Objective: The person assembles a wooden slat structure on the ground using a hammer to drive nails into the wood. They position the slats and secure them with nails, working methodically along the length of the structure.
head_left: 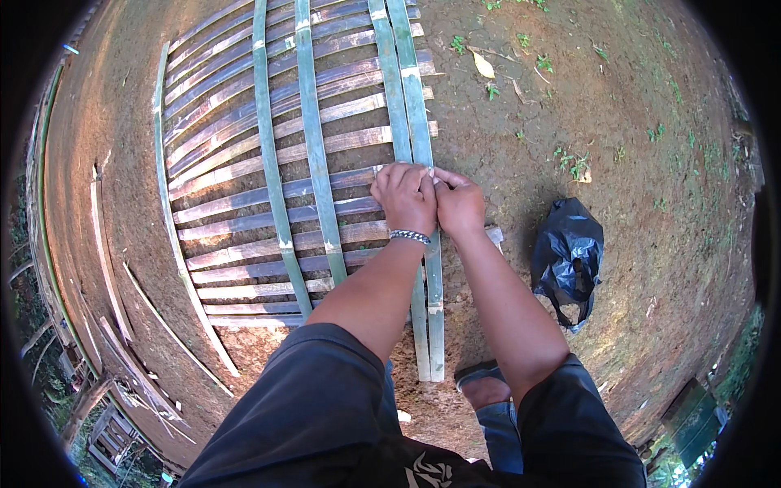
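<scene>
A lattice of split bamboo lies on the ground, its brown cross slats [236, 167] under long green bamboo strips [312, 142]. Two of these strips [412, 98] run side by side along its right edge. Over that pair, my left hand [404, 198] and my right hand [460, 205] meet, touching each other. The fingers of both are closed, thumbs and fingertips pinched together at the strips. A tiny pale bit shows between the fingertips, too small to name. My left wrist, wearing a chain bracelet [410, 237], passes above the slats.
A black plastic bag [568, 264] lies on the soil to the right. Loose bamboo pieces [134, 366] are scattered at the left. My sandalled foot [486, 389] is close to the near end of the paired strips. A yellow leaf [483, 65] lies at the far right.
</scene>
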A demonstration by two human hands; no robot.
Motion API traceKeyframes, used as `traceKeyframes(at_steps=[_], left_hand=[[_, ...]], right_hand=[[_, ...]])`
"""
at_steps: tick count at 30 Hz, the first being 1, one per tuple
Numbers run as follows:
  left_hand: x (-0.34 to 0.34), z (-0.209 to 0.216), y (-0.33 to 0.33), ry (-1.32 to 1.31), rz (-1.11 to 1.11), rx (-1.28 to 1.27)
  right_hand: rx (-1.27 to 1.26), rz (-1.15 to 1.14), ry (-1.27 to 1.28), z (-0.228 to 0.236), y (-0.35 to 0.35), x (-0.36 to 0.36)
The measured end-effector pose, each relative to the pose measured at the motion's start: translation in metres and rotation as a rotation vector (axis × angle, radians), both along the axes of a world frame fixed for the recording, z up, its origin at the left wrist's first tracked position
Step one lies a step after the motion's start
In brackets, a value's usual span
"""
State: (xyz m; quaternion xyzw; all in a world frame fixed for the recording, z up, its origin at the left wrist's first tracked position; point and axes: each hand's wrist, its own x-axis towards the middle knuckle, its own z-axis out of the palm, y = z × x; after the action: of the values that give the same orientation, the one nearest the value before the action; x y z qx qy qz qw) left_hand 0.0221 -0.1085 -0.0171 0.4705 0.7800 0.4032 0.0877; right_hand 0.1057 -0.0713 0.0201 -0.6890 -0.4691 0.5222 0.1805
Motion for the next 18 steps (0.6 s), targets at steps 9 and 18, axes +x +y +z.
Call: traceKeyframes(at_steps=[9, 18], left_hand=[[0.002, -0.001, 0.001, -0.038, 0.002, 0.03], [0.002, 0.004, 0.0, -0.051, 0.007, 0.032]], right_hand=[[0.163, 0.024, 0.13, 0.0, -0.03, 0.032], [0.253, 0.16, -0.274, 0.049, -0.134, 0.16]])
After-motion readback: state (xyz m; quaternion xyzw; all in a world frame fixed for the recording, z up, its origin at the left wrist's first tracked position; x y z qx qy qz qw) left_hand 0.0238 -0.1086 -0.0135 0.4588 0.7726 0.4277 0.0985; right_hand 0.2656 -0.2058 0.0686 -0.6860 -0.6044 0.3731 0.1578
